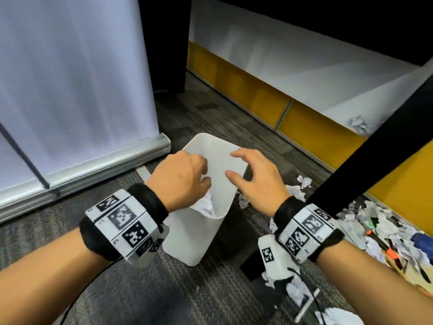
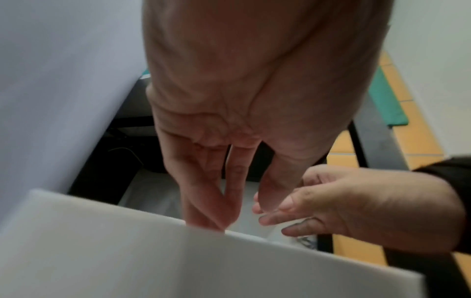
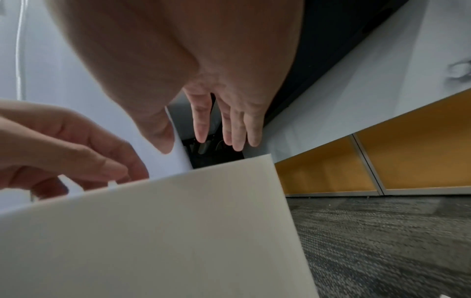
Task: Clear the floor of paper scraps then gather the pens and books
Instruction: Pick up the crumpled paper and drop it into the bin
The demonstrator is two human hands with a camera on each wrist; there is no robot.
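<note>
A white plastic bin point(image 1: 194, 238) stands tilted on the grey carpet in front of me. My left hand point(image 1: 187, 174) hangs over its mouth with the fingers pointing down inside and nothing between them, as the left wrist view shows point(image 2: 237, 211). Crumpled paper point(image 1: 207, 204) lies in the bin just under that hand. My right hand point(image 1: 243, 165) hovers over the bin's right rim, fingers straight and spread, empty point(image 3: 198, 141). Paper scraps point(image 1: 302, 188) lie on the floor to the right. A larger heap point(image 1: 375, 221) there holds an orange pen point(image 1: 389, 252).
A roll-up banner point(image 1: 82, 90) with a metal base point(image 1: 105, 163) stands close on the left. A black bar point(image 1: 375, 141) slants across the right side. Yellow partition panels point(image 1: 304, 120) run along the back, with a crumpled paper ball point(image 1: 358, 124) on the ledge above. A blue object point(image 1: 421, 240) lies in the heap.
</note>
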